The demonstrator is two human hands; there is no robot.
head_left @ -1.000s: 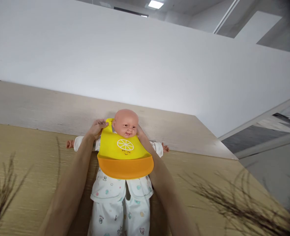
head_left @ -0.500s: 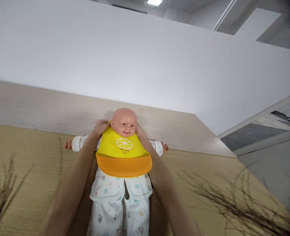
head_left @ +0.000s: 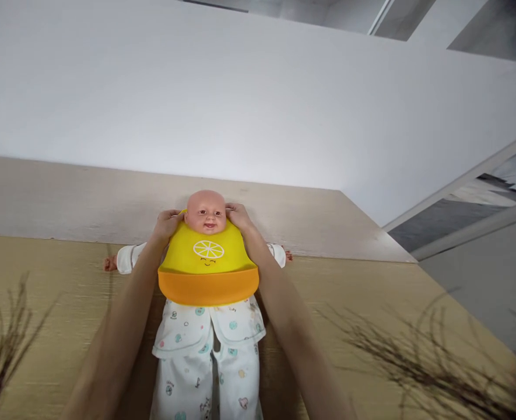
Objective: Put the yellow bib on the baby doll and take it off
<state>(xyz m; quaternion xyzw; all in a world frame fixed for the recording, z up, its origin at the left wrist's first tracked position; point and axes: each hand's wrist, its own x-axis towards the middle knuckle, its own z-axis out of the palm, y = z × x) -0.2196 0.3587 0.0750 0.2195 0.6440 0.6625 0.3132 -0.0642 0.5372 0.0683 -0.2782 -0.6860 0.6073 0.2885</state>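
Observation:
A baby doll (head_left: 206,211) in a white printed outfit lies face up with its arms spread sideways. Over its chest is a yellow bib (head_left: 209,249) with a lemon-slice print and an orange pocket along the bottom. My left hand (head_left: 168,223) pinches the bib's neck strap beside the doll's head, on the left. On the other side of the neck, my right hand (head_left: 239,216) has its fingers closed at the strap's other end. The strap ends behind the neck are hidden by the head and my fingers.
Under the doll is a wooden surface (head_left: 349,303), with a paler board (head_left: 65,195) behind it. A white wall (head_left: 240,99) rises at the back. Dark strands (head_left: 428,367) hang blurred at both lower sides of the view.
The view has shifted, so the doll and bib appear slightly further left. My right hand now shows more fully beside the head. Both hands stay at the bib's neck.

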